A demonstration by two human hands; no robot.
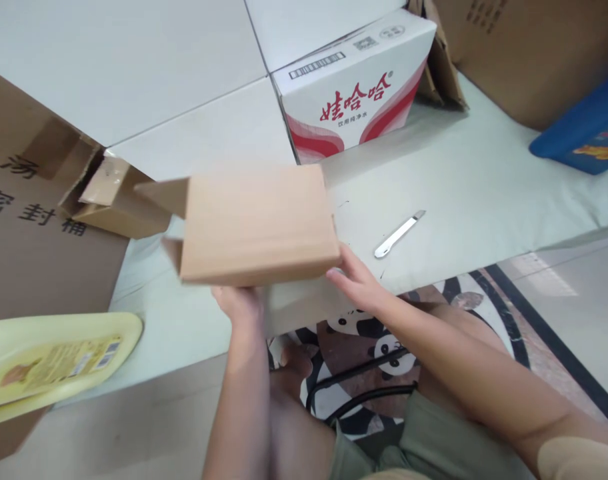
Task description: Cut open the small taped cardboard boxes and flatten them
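A small brown cardboard box [259,223] is held up above the pale green cloth, with flaps standing out at its left end. My left hand [239,303] supports it from underneath; most of those fingers are hidden below the box. At the lower right corner, my right hand [354,280] grips the box's edge, the thumb showing. To the right of the box a white utility knife [400,235] lies on the cloth, its blade end pointing away to the upper right.
A white and red carton [357,100] stands at the back. On the left are another small cardboard box [129,197], a large printed carton [39,220] and a yellow bottle [64,357]. A blue container [584,127] sits at the right on the cloth [484,173].
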